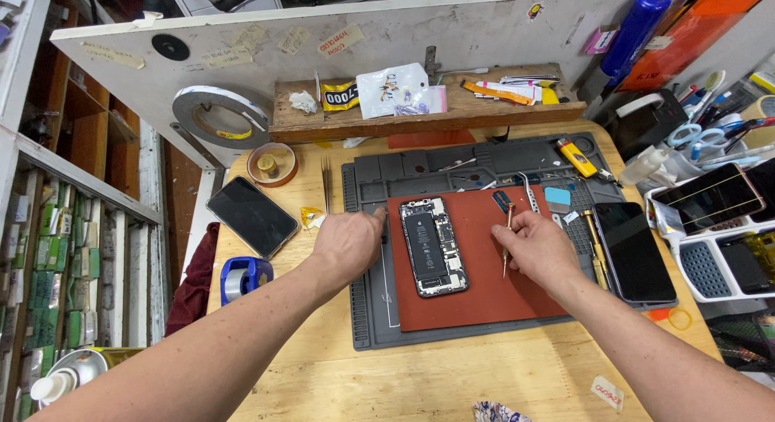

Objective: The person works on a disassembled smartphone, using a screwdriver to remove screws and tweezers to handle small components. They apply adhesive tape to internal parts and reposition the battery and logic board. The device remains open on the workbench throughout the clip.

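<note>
Opened phone [434, 246] is lying back-off, battery up, on the red mat [484, 301], itself on the grey work mat [371, 309] on the table [484, 373], central between both hands, probably for easy reach. Right hand [539, 246] is pinching a thin screwdriver [507, 238] in closed fingers, tip down on the red mat just right of the phone. Left hand [349, 243] is resting knuckles-up at the mat's left edge; fingers curled under, so cannot tell if holding anything. Tweezers [326, 184] and a dark phone [252, 216] are lying left, apart. Screws too small to make out.
</note>
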